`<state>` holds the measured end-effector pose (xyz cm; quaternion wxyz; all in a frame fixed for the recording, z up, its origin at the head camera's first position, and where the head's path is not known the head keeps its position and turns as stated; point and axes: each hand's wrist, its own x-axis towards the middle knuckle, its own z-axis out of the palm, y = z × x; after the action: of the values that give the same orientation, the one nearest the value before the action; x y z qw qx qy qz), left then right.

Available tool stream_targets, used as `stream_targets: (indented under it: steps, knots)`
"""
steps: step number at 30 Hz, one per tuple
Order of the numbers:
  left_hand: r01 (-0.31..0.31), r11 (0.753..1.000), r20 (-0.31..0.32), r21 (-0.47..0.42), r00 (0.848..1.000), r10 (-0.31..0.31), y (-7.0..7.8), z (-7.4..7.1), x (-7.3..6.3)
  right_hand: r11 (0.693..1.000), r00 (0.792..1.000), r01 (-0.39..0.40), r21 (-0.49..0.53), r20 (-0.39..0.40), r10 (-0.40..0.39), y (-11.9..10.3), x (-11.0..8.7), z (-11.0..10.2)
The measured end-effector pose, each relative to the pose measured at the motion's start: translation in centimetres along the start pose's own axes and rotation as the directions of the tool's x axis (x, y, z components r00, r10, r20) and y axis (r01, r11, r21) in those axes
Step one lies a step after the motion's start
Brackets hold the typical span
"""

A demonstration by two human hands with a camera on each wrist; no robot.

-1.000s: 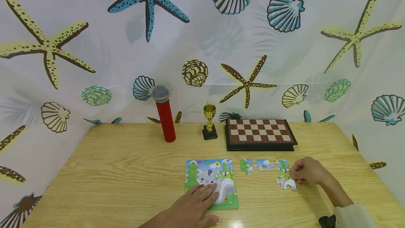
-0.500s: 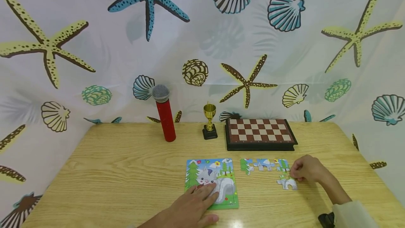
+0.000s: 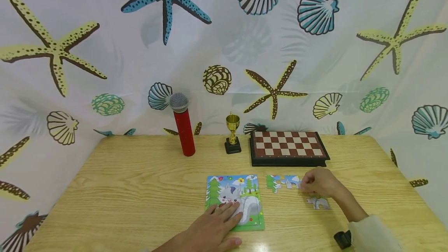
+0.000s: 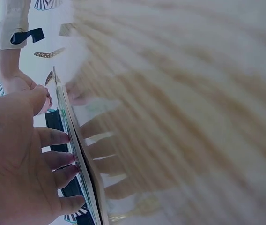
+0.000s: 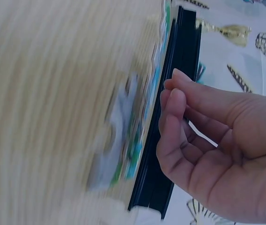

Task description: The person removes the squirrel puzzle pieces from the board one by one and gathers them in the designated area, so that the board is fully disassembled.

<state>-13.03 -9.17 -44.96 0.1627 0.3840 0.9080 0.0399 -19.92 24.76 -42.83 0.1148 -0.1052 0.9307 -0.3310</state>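
Note:
Laid across the lower part of a squirrel puzzle board [image 3: 250, 209], my left hand [image 3: 215, 224] has its fingers extended; the left wrist view shows their tips [image 4: 70, 159] on the board's face. To the right, my right hand [image 3: 320, 184] hovers over loose jigsaw pieces. Its thumb and fingers are curled together, with nothing visible between them in the right wrist view. A row of joined pieces [image 3: 276, 182] with tree and sky runs left of the right hand, its right end hidden behind the fingers. Just below the hand, a grey-tailed piece [image 3: 318, 203] shows partly.
Behind the pieces lies a chessboard box [image 3: 288, 149] with black sides. A small gold trophy cup [image 3: 232, 133] and a red microphone [image 3: 183, 127] stand at the table's back, before a cloth [image 3: 217, 30] printed with sea shells and starfish. The wooden table [image 3: 133, 189] extends to the left.
My right hand has moved left, from beside the grey-tailed piece to over the right end of the top row. My left hand stays on the puzzle board.

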Motion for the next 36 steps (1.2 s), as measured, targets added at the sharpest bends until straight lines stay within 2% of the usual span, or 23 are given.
stream_targets:
  steps: [6,13,19,26,31,36]
  knots:
    - [0.004,1.0,0.005,-0.011,1.0,-0.004,-0.1,-0.1,-0.4,0.996,0.996,0.084,0.0,-0.01,-0.084,-2.5,1.3,2.2]
    - [0.026,0.999,-0.03,-0.047,0.999,-0.028,-0.6,-0.1,-1.5,0.992,0.994,0.108,0.067,0.026,-0.11,-5.2,3.3,4.3]
    - [0.058,0.996,-0.028,-0.074,0.998,-0.06,-1.1,0.1,-1.9,0.986,0.987,0.149,0.07,0.046,-0.152,-7.2,4.3,5.9]
    - [0.071,0.995,-0.05,-0.072,0.996,-0.075,-1.4,0.2,-2.4,0.982,0.986,0.142,0.127,0.065,-0.151,-9.7,5.3,8.0]
    - [0.064,0.997,-0.073,-0.05,0.995,-0.068,-1.5,0.2,-2.6,0.979,0.986,0.144,0.142,0.066,-0.154,-10.7,5.6,9.0]
    - [0.06,0.998,-0.09,-0.03,0.994,-0.063,-1.5,0.3,-2.7,0.974,0.983,0.155,0.167,0.074,-0.169,-10.7,5.9,9.8]
